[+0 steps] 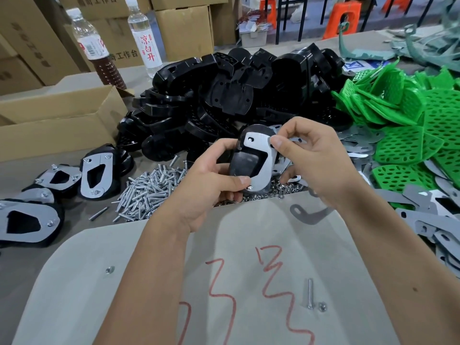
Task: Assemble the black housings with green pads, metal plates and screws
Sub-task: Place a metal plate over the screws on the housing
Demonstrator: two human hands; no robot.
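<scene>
Black housing in hand: a housing (245, 163) held up at mid-scene, above the screw pile, with a grey metal plate (260, 160) laid on its upper face; a screw head shows at the plate's far end and another at its near end.
Left hand: the left hand (211, 179) grips the housing from the left, fingers curled round its left edge, thumb pressed on the near end of the plate beside the screw.
Right hand: the right hand (316, 155) comes in from the right; thumb and forefinger pinch the far right edge of the plate, the other fingers curled loosely beneath.
Housing heap: a big pile of loose black housings (239, 95) on the table, far of the hands.
Green pads: a heap of perforated green pads (410, 125) on the right side.
Plates: loose metal plates (423, 220) scattered right and near-right, some under the green heap.
Screws: a pile of silver screws (149, 190) left of the hands; small nuts or washers lie just near of the held housing, too small to tell which.
Finished pieces: several housings with plates and screws fitted (95, 176) lie at the left.
Work board: a pale board (99, 282) with red scrawl, nearest the person; one loose screw (310, 293) and a nut (322, 306) on its right part.
Background: an open cardboard box (57, 120) at far left, two bottles (144, 33) behind it, stacked cartons beyond.
</scene>
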